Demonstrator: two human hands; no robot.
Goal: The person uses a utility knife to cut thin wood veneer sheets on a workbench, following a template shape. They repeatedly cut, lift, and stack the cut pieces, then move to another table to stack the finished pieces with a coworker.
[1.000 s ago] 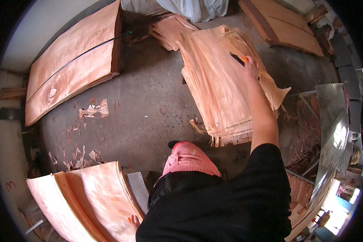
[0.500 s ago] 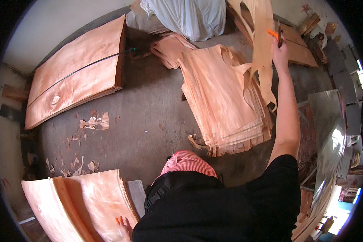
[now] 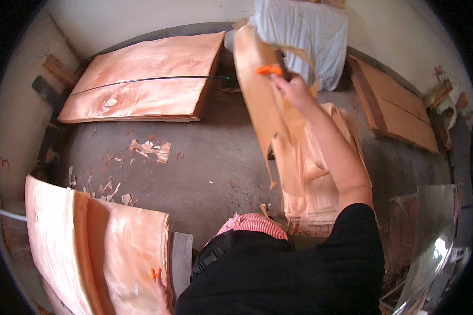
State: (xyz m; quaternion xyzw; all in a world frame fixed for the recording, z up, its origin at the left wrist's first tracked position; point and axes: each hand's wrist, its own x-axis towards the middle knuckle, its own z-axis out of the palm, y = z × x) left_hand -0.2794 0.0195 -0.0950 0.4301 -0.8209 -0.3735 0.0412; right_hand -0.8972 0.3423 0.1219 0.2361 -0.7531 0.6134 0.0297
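Observation:
In my right hand (image 3: 295,88), fingers closed, is a torn, ragged strip of wood veneer (image 3: 257,86), hanging down toward me. A dark stick-like tool (image 3: 281,65) also juts up from this hand; its kind is unclear. Orange covers sit on fingertips of both hands. Below the strip lies a loose pile of veneer sheets (image 3: 320,194), partly hidden by my forearm. At lower left, my left hand (image 3: 164,294) lies with fingers stretched out at the edge of a stack of veneer sheets (image 3: 136,247), whose top sheet is folded over.
A strapped veneer stack (image 3: 147,92) lies at the far left. White sheeting (image 3: 320,42) covers something at the back. Another flat stack (image 3: 397,105) is at the far right. Veneer scraps (image 3: 151,150) litter the floor. A shiny clear sheet (image 3: 436,226) stands at right.
My right hand has swung left with the torn veneer strip, now over the near side of the white sheeting. The whole view has turned right. My left hand stays by the folded stack.

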